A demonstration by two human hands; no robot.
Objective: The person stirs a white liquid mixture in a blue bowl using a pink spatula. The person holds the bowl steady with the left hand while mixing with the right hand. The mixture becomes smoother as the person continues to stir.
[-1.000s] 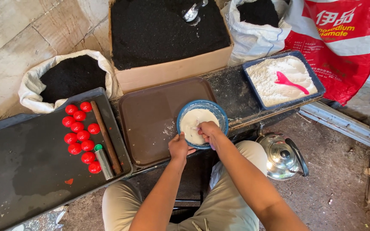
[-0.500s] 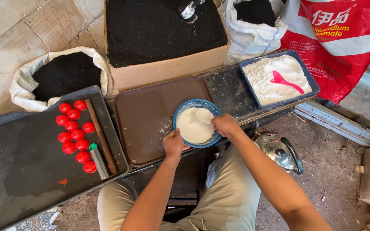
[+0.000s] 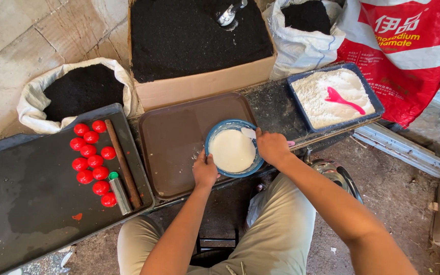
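Round blue bowl w/ smooth white powder, on brown tray at counter's front edge. Left hand grips bowl rim; right hand clasps pale spoon at rim.

One head camera looks steeply down (fairly near) over the trays.

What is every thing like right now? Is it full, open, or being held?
Round blue bowl: filled with white paste, gripped on both sides.
Left hand: holding the bowl's rim.
Right hand: at the bowl's far rim, on a white spoon.
Brown plastic tray: lying flat, under the bowl.
Blue rectangular tray: full of white powder, pink scoop lying on it.
Cardboard box: open, full of black powder.
White sack: open, holds black powder.
Red balls: clustered on the dark tray.
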